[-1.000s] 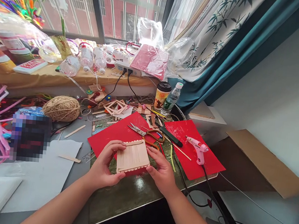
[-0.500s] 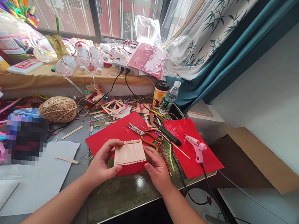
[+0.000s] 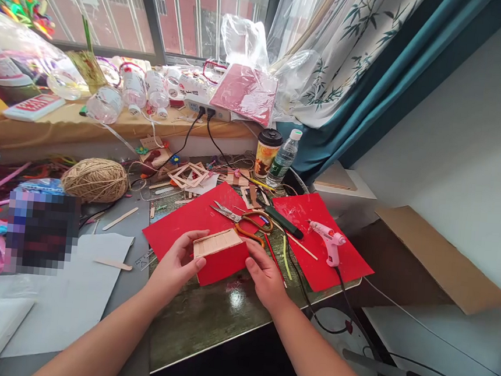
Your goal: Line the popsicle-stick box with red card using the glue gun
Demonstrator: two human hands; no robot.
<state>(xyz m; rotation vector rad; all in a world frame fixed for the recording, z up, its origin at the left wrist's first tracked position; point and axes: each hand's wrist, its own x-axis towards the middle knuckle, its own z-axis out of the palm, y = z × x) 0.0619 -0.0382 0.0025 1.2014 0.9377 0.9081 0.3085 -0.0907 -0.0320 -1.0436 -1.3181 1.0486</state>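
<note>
My left hand [image 3: 177, 266] grips the left end of a pale popsicle-stick panel [image 3: 218, 243], thumb at the near corner and fingers on the far side. The panel has sticks laid side by side and is tilted, so its top looks narrow. My right hand [image 3: 266, 277] closes on the right end, thumb and fingers bent at its edge. Red shows directly below the panel's front edge; I cannot tell whether it is attached or part of the red sheet [image 3: 176, 229] on the table. Scissors [image 3: 247, 220] with orange handles lie just beyond the hands.
At right, a pink glue gun [image 3: 328, 241] rests on another red sheet [image 3: 353, 264], its cord hanging over the edge. A dark green-handled tool [image 3: 285, 222], lidded cup [image 3: 268, 154], water bottle [image 3: 284, 159] and twine ball [image 3: 95, 180] stand or lie farther back. White paper [image 3: 70, 289] lies left.
The panel has tilted in my hands, so its top face looks narrower and more red shows beneath its front edge. Both hands keep hold. The view has shifted slightly.
</note>
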